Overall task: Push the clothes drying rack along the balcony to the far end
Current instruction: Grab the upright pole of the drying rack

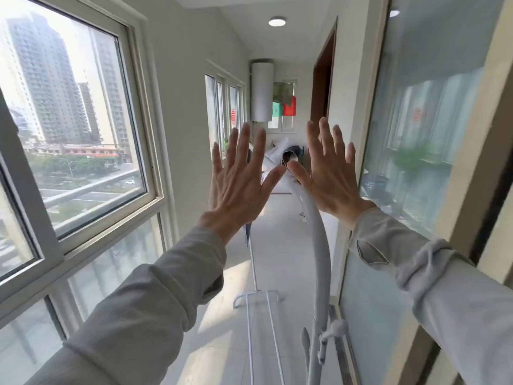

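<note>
A white metal clothes drying rack (319, 262) stands just in front of me on the balcony floor. Its curved upright post rises between my arms, and its low base rails run along the tiles below. I hold my left hand (238, 179) up with palm forward and fingers spread, empty, left of the post's top. Raised the same way beside it, my right hand (330, 173) is empty too, its thumb close to the post's upper end. Neither hand grips the rack. Both arms wear light grey sleeves.
The balcony is narrow, with windows (83, 129) along the left and glass sliding doors (410, 168) on the right. At the far end are a white cylindrical water heater (262, 91), a heap of white bags and cloth (277, 159), and a dark doorway (323, 79).
</note>
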`<state>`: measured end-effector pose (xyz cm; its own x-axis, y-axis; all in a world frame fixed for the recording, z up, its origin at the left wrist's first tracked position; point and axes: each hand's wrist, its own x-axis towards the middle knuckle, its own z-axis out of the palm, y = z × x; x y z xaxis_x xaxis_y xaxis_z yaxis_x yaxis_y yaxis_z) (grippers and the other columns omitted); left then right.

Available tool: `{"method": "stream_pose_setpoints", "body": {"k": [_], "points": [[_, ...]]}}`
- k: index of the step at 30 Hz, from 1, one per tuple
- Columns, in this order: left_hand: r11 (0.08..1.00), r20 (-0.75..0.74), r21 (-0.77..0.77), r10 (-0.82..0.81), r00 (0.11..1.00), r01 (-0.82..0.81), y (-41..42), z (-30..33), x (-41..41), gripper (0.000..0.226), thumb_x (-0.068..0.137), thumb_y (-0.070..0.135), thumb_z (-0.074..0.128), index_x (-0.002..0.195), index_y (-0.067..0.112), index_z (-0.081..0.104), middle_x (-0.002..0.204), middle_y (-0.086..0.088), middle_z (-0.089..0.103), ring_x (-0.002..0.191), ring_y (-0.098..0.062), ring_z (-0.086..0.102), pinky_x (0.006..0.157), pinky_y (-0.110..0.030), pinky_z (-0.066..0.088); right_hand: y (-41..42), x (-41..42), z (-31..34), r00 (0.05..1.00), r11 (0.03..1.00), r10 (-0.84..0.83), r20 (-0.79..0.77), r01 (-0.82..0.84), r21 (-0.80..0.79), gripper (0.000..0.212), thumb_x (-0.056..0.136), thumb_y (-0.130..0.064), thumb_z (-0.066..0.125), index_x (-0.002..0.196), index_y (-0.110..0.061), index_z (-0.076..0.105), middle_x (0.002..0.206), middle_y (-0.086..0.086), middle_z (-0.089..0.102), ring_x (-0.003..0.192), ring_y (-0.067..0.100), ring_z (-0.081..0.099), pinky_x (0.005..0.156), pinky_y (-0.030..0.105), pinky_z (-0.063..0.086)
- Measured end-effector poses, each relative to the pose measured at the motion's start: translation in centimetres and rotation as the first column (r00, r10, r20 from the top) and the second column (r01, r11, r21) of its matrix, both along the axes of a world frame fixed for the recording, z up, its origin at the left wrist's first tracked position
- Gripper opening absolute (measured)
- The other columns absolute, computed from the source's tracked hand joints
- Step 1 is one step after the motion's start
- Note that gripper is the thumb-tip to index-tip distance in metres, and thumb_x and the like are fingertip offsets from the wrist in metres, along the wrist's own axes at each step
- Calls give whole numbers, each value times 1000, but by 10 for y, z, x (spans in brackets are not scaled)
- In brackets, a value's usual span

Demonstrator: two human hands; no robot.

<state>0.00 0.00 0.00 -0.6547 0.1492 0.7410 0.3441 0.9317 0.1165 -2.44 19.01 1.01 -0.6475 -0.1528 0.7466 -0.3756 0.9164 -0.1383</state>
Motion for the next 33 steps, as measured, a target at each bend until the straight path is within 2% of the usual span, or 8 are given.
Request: {"method": "stream_pose_setpoints", "body": {"k": [8, 11, 13, 17, 21, 24, 28, 33], "points": [[889, 336, 292, -440, 833, 353, 27, -3, 15, 67, 102, 58, 14, 159, 25, 26, 171, -8, 23, 159, -26, 20, 127, -49, 16, 12, 90, -38, 990, 963, 142, 28, -131, -237, 64, 100, -49, 22, 157, -27, 3, 169, 0, 2, 154, 16, -3, 124, 55, 2], [837, 314, 387, -514, 798, 387, 33, -1, 30, 68, 101, 58, 21, 151, 18, 42, 161, -13, 42, 137, -19, 41, 107, -37, 27, 8, 122, -49, 961, 903, 275, 7, -256, -345, 60, 102, -45, 24, 156, -20, 17, 163, -8, 20, 149, 0, 11, 123, 27, 8], [826, 340, 426, -524, 781, 369, 38, -1, 39, 77, 94, 65, 25, 153, 17, 38, 164, -11, 38, 139, -17, 39, 111, -41, 29, 3, 142, -55, 930, 864, 366, 34, -326, -383, 60, 101, -47, 28, 155, -21, 22, 157, -13, 28, 142, -10, 17, 114, 8, 10], [825, 361, 473, -502, 786, 310, 44, 0, 55, 94, 86, 70, 32, 161, 14, 21, 172, -7, 19, 158, -23, 23, 127, -50, 19, -6, 173, -76, 829, 783, 528, 182, -393, -481, 66, 95, -54, 40, 154, -30, 20, 154, -13, 39, 135, -2, 39, 108, 11, 29], [806, 326, 504, -509, 796, 310, 54, -6, 77, 96, 85, 66, 42, 161, 13, 17, 170, -11, 24, 156, -30, 28, 126, -55, 24, -2, 180, -92, 830, 799, 491, 265, -308, -516, 44, 99, -44, 49, 137, -22, 41, 110, -15, 61, 97, 2, 62, 76, -7, 36], [811, 297, 494, -495, 816, 312, 65, -12, 91, 94, 89, 56, 54, 157, 3, 17, 159, -18, 41, 138, -31, 49, 112, -43, 44, 0, 180, -106, 799, 774, 521, 300, -293, -562, 35, 98, -36, 53, 128, -21, 43, 91, -14, 62, 81, 2, 64, 70, 5, 46], [807, 237, 529, -438, 867, 263, 78, -29, 109, 62, 94, 36, 63, 128, -13, 47, 85, -17, 60, 72, -25, 61, 58, -26, 54, -2, 181, -141, 764, 669, 596, 248, -302, -680, 18, 99, -29, 53, 111, -15, 53, 80, 1, 66, 71, 15, 67, 71, 29, 56], [710, 239, 680, -449, 861, 181, 94, -54, 125, 56, 92, 38, 52, 100, -15, 65, 90, -34, 70, 73, -25, 66, 74, -51, 60, -9, 173, -188, 743, 534, 650, 162, -294, -793, 30, 102, -28, 50, 79, -10, 45, 61, 22, 49, 58, 43, 54, 57, 55, 51]]}}
